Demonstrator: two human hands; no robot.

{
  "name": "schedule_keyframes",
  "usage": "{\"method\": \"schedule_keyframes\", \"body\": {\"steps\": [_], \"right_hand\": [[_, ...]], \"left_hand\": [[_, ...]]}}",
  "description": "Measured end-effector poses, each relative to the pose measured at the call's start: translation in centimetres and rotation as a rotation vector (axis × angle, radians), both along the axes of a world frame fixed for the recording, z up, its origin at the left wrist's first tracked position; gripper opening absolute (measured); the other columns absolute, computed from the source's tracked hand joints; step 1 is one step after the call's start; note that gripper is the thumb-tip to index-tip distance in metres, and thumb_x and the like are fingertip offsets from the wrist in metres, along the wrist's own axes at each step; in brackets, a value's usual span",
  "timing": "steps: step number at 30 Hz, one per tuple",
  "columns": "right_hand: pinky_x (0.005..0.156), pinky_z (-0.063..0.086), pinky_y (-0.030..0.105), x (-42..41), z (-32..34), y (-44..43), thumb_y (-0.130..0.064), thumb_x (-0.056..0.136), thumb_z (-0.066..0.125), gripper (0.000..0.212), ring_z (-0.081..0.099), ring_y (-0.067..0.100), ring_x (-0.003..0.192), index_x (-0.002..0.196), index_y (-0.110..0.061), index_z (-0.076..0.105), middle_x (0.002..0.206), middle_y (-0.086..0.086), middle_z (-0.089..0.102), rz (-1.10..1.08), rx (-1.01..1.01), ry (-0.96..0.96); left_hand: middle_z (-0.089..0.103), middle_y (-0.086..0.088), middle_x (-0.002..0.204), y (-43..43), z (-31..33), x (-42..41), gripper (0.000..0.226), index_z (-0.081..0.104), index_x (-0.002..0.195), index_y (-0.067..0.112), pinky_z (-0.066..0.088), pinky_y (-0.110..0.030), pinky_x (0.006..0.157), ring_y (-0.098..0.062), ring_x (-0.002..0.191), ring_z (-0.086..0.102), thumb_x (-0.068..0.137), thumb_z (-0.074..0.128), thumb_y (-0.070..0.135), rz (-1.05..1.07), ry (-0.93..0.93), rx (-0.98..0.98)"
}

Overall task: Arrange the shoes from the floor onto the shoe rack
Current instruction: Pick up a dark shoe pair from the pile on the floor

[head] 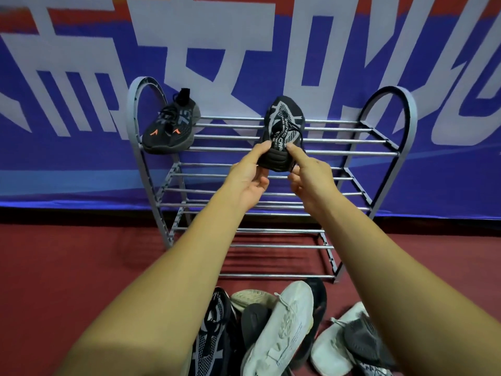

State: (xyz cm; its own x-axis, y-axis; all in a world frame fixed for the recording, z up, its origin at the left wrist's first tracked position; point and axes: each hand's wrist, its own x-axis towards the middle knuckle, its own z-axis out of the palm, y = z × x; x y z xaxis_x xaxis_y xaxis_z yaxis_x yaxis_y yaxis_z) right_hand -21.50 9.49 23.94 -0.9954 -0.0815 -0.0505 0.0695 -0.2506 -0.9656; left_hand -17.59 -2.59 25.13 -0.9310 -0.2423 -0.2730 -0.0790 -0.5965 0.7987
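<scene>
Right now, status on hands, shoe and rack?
Left hand and right hand both pinching black-and-grey shoe at its heel, on rack top tier. Dark shoe already placed. Nothing obstructing.

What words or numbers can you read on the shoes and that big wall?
"75": on the side of the dark shoe with orange marks, top shelf.
"CAP": the readable end of a word on the tongue of the black and grey shoe in both hands; the rest is blurred.
Large white characters on the blue banner: cut off, unreadable.
</scene>
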Motion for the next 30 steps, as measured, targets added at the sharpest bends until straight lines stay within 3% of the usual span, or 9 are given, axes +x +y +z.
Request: {"method": "schedule_keyframes", "body": {"steps": [13, 17, 21, 24, 26, 30], "right_hand": [[0.046, 0.03, 0.022, -1.4, 0.0, 0.9, -0.051, 0.078, 0.081, 0.046, 0.037, 0.01, 0.053, 0.091, -0.011, 0.061, 0.07, 0.006, 0.045, -0.113, -0.045, -0.003], [0.046, 0.03, 0.022, -1.5, -0.2, 1.5, -0.048, 0.081, 0.079, 0.046, 0.037, 0.011, 0.054, 0.093, -0.008, 0.06, 0.082, 0.013, 0.049, -0.115, -0.069, -0.001], [0.045, 0.028, 0.022, -1.3, -0.3, 1.8, -0.045, 0.087, 0.074, 0.041, 0.036, 0.01, 0.054, 0.099, -0.009, 0.058, 0.084, 0.014, 0.046, -0.075, -0.043, 0.029], [0.046, 0.032, 0.02, -0.3, -0.4, 2.3, -0.044, 0.089, 0.072, 0.044, 0.04, 0.006, 0.049, 0.103, -0.003, 0.066, 0.079, 0.005, 0.061, -0.03, -0.009, 0.017], [0.048, 0.035, 0.02, 0.7, -0.8, 2.6, -0.045, 0.087, 0.073, 0.04, 0.044, 0.005, 0.051, 0.105, -0.009, 0.067, 0.092, 0.004, 0.072, -0.013, 0.064, -0.027], [0.046, 0.034, 0.019, 2.9, -2.9, 2.8, -0.036, 0.089, 0.072, 0.032, 0.049, 0.005, 0.054, 0.109, -0.012, 0.064, 0.108, 0.01, 0.074, 0.032, 0.159, -0.108]], "left_hand": [[0.076, 0.003, 0.087, 0.8, -0.1, -0.9, 0.047, 0.07, 0.107, 0.017, 0.041, -0.025, 0.065, -0.013, 0.09, 0.064, 0.074, 0.083, 0.048, -0.071, -0.038, -0.118], [0.075, 0.001, 0.093, 1.2, 0.1, -1.1, 0.052, 0.069, 0.113, 0.017, 0.041, -0.024, 0.062, -0.013, 0.091, 0.064, 0.075, 0.082, 0.05, -0.094, -0.051, -0.136], [0.073, 0.0, 0.096, 1.5, 0.2, -0.9, 0.047, 0.068, 0.112, 0.017, 0.041, -0.024, 0.063, -0.014, 0.089, 0.063, 0.078, 0.08, 0.048, -0.097, -0.035, -0.115], [0.073, 0.0, 0.097, 1.3, -0.2, -0.4, 0.04, 0.069, 0.109, 0.021, 0.04, -0.024, 0.061, -0.013, 0.084, 0.062, 0.079, 0.079, 0.046, -0.121, -0.03, -0.151], [0.072, 0.002, 0.099, 0.9, -0.8, 0.3, 0.034, 0.07, 0.106, 0.022, 0.039, -0.021, 0.057, -0.011, 0.078, 0.061, 0.08, 0.078, 0.043, -0.147, -0.04, -0.213], [0.07, 0.004, 0.093, -0.6, -3.1, 2.6, 0.019, 0.071, 0.098, 0.022, 0.036, -0.021, 0.056, -0.009, 0.073, 0.059, 0.086, 0.071, 0.038, -0.145, -0.092, -0.367]]}}
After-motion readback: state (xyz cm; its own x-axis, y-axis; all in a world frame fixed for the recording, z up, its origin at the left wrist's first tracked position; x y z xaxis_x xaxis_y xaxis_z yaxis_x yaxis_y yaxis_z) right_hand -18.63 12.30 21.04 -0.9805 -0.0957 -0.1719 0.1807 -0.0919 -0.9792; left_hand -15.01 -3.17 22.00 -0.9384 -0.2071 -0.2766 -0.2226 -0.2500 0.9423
